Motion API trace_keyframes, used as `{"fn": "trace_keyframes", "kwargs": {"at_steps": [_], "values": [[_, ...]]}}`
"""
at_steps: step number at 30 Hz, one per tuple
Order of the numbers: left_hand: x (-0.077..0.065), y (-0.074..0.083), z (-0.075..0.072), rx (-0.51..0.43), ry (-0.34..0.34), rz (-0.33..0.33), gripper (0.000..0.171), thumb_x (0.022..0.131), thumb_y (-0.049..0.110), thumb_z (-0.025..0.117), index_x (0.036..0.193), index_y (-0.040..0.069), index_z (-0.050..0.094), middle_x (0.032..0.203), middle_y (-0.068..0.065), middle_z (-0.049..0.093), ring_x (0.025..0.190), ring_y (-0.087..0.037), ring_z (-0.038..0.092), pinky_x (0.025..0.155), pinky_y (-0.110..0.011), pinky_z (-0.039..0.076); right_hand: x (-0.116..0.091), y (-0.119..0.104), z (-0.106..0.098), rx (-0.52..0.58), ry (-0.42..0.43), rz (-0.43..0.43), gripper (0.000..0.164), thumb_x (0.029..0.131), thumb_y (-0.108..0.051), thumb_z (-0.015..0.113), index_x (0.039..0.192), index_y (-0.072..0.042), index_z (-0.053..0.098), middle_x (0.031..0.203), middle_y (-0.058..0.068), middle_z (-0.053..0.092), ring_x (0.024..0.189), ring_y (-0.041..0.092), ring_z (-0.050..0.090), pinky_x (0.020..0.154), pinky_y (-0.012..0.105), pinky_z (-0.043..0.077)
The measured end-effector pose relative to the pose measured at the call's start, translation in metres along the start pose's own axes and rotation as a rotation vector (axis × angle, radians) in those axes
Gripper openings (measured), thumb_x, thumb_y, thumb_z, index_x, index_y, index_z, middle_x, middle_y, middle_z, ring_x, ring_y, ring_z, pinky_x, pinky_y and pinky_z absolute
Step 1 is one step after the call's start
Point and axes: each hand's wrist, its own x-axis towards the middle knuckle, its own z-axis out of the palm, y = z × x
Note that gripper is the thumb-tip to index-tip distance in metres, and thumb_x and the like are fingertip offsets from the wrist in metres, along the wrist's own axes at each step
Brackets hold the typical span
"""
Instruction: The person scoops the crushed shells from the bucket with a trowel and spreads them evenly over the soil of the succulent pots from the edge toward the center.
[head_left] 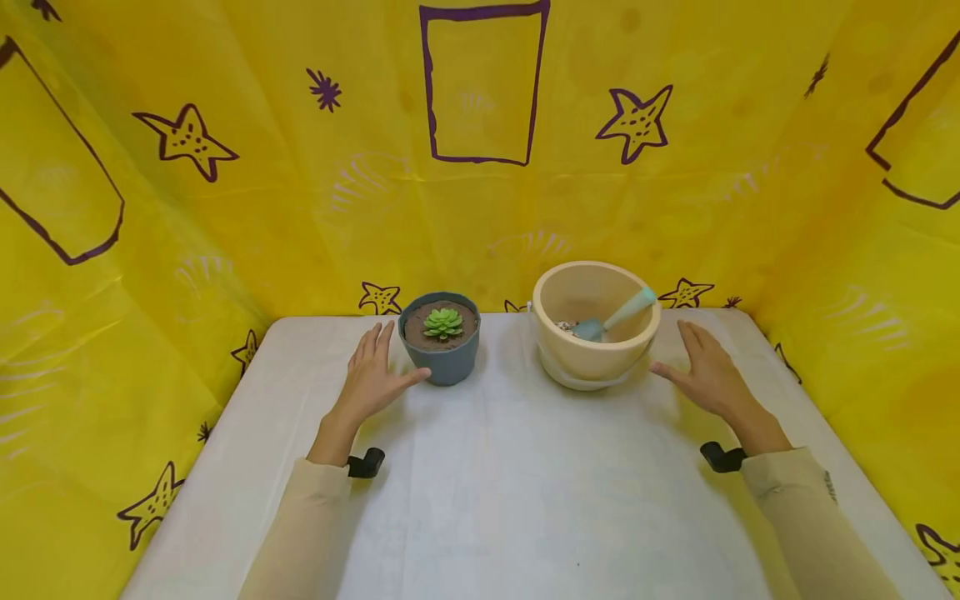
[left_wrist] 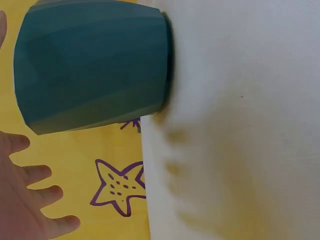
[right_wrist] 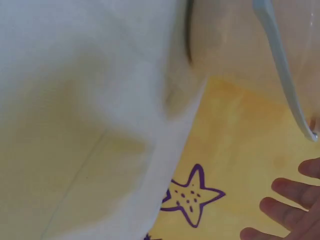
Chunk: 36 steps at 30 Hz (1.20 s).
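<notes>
Yellow cloth with purple stars (head_left: 636,122) surrounds the white table (head_left: 495,483), where both hands lie flat with straight, spread fingers and hold nothing. The left hand (head_left: 372,379) rests just beside the blue-grey pot (head_left: 441,337) with a small green succulent (head_left: 442,323) in soil; its thumb seems to touch the pot's base. The right hand (head_left: 705,373) rests near the cream bowl (head_left: 596,323), slightly apart from it. A pale blue trowel (head_left: 615,317) leans inside the bowl. It looks like a resting position with no grasp begun; picking up the trowel would require the right hand to rise over the rim to the handle. The bowl's contents are hard to make out, perhaps some pebbles. The wrist views are blurred and cut off most of each hand.
</notes>
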Motion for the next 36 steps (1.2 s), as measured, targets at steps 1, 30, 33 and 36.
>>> {"fn": "trace_keyframes", "kwargs": {"at_steps": [1,30,33,36], "values": [[0.0,0.0,-0.001,-0.001,0.0,0.0,0.112,0.078,0.067,0.067,0.158,0.013,0.011,0.163,-0.02,0.009,0.149,-0.043,0.008,0.115,-0.067,0.012,0.0,0.0,-0.001,0.006,0.001,0.001,0.099,0.092,-0.055,0.058,0.153,0.007,0.012,0.153,0.037,0.019,0.138,0.057,0.019,0.108,0.072,0.02],[0.019,0.033,-0.016,-0.064,0.001,0.094,0.11,0.078,0.067,0.067,0.158,0.014,0.012,0.164,-0.016,0.005,0.151,-0.039,0.004,0.118,-0.064,0.009,0.015,-0.014,-0.027,0.092,0.004,0.009,0.09,0.096,-0.051,0.053,0.155,0.003,0.01,0.155,0.037,0.016,0.139,0.059,0.016,0.105,0.076,0.018],[0.021,0.037,-0.017,-0.08,-0.002,0.108,0.11,0.078,0.069,0.065,0.158,0.015,0.011,0.164,-0.016,0.004,0.152,-0.039,0.003,0.117,-0.065,0.009,0.018,-0.015,-0.029,0.098,-0.001,0.01,0.09,0.096,-0.051,0.053,0.155,0.002,0.01,0.155,0.036,0.015,0.14,0.058,0.015,0.106,0.076,0.017],[0.023,0.042,-0.017,-0.093,-0.001,0.12,0.111,0.078,0.071,0.065,0.158,0.015,0.012,0.164,-0.015,0.004,0.151,-0.039,0.003,0.117,-0.066,0.009,0.021,-0.018,-0.032,0.097,-0.005,0.007,0.09,0.097,-0.051,0.052,0.155,0.002,0.01,0.156,0.035,0.014,0.14,0.058,0.015,0.106,0.075,0.017]]}}
